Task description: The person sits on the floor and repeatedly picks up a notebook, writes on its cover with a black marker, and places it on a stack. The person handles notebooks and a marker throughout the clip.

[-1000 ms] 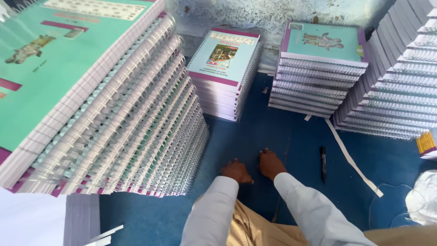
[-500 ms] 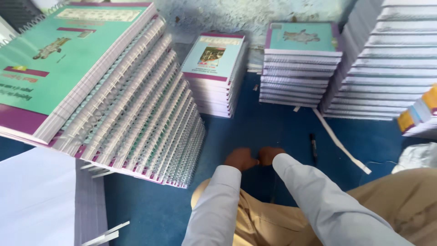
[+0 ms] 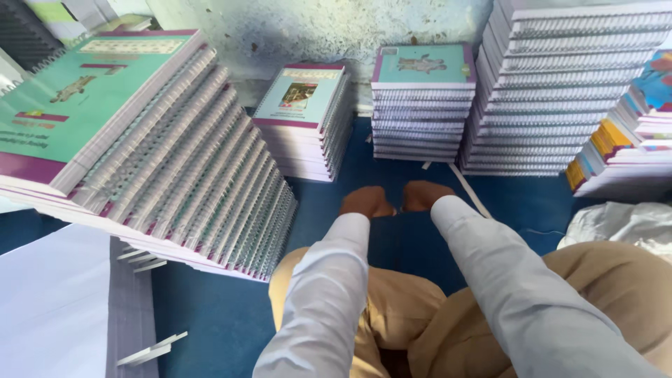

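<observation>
Far left there's a stack of blank white paper sheets (image 3: 49,301) lying flat on the blue floor (image 3: 210,315), with a few loose white strips (image 3: 150,348) poking out beside it. Right above that is a big leaning stack of spiral-bound books (image 3: 161,154) with teal and purple covers, fanned out like a staircase so you see all the wire spines.

Moving on, a smaller stack of books (image 3: 304,119) stands against the pale wall (image 3: 315,28), its top cover showing a little picture. Next to it sits a tidy upright stack (image 3: 423,105) with a teal cover on top.

In the middle, the person's two hands are down on the floor, just in front of those two stacks. The left hand (image 3: 367,201) and right hand (image 3: 423,194) are side by side, nearly touching, both in long light grey sleeves (image 3: 490,280). The fingers look curled under, more like fists pressed on the floor than spread hands, and neither one is gripping anything as far as I can see. Tan trousers (image 3: 392,315) fill the bottom of the view.

A thin white strip (image 3: 470,190) lies on the floor just right of the right hand. Further right is a tall stack of books (image 3: 560,91), spines out, then a stack of colourful books (image 3: 630,133) at the edge, and a crumpled white plastic bag (image 3: 623,224) below those.
</observation>
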Action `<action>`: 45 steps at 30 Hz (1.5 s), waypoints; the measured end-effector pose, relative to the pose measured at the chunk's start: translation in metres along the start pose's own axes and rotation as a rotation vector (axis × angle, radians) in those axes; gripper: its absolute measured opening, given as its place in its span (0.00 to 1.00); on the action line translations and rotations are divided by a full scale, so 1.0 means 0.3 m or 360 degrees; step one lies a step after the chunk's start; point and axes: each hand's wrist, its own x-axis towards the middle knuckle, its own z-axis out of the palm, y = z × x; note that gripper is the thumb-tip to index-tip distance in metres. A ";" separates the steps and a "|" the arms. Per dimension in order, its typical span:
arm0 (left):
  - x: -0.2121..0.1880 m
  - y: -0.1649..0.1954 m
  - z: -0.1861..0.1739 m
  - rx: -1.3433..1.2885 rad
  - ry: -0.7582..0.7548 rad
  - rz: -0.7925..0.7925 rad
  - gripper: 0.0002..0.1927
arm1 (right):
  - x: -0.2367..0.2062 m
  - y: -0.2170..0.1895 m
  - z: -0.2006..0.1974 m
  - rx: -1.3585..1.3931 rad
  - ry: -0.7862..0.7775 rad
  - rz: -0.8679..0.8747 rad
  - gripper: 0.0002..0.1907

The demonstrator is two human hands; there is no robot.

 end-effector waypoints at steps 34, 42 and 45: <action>0.533 -0.251 0.073 -0.0779 0.0487 0.0936 0.34 | 0.473 0.237 -0.477 0.0062 0.0887 -0.0135 0.18; 0.577 -0.361 0.192 -0.1241 0.0377 0.0468 0.31 | 0.716 0.291 -0.667 -0.0152 0.1405 -0.0480 0.18; 0.638 -0.357 0.207 -0.1328 0.0412 0.0423 0.31 | 0.792 0.332 -0.675 -0.0258 0.1420 -0.0566 0.19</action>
